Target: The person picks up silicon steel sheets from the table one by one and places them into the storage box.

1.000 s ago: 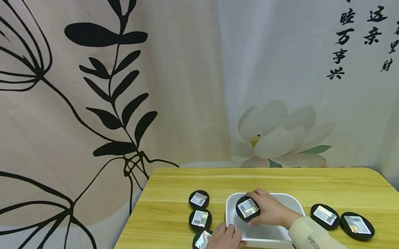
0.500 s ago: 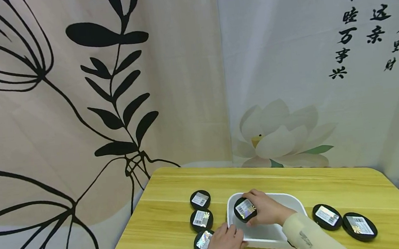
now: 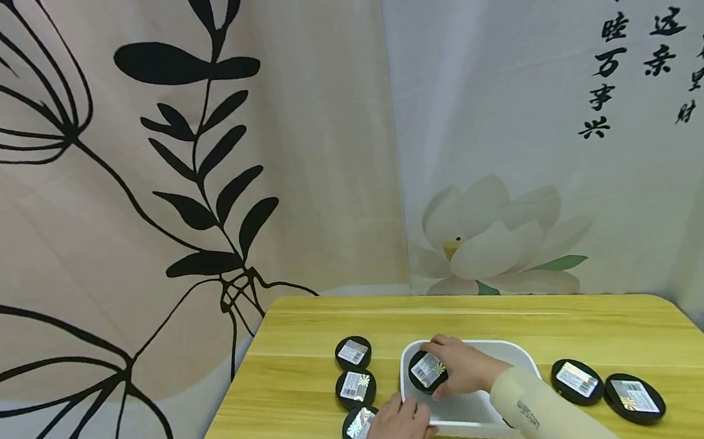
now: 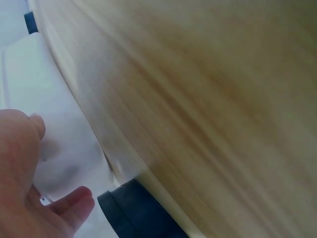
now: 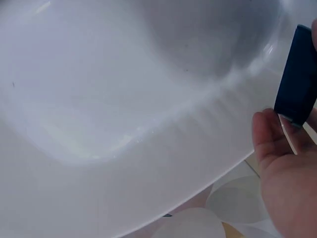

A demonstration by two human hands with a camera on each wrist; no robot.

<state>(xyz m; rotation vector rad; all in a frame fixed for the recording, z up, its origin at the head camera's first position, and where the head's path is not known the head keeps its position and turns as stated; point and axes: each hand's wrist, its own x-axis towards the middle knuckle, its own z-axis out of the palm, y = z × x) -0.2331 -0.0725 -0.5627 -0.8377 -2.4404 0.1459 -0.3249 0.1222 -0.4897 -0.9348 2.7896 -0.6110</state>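
Observation:
In the head view my right hand (image 3: 467,366) pinches a flat round black container (image 3: 427,372) at its edge, over the left part of a white plastic tub (image 3: 514,355). A silvery barcode label faces up on it. The right wrist view shows the container (image 5: 297,74) edge-on between the fingers and thumb, above the tub's inner wall. My left hand (image 3: 395,431) grips the tub's near left corner. Beside that hand, in the left wrist view, sits another black container (image 4: 141,210). Hand and sleeve hide part of the tub's inside.
Left of the tub stand three like containers in a column: a far one (image 3: 353,352), a middle one (image 3: 355,389) and a near one (image 3: 357,428), partly behind my left hand. Two more lie to its right (image 3: 577,382). A printed curtain hangs behind the wooden table (image 3: 269,407).
My right hand has moved slightly left and down with the black container, closer to the tub's left wall. My left hand keeps its place on the tub's corner.

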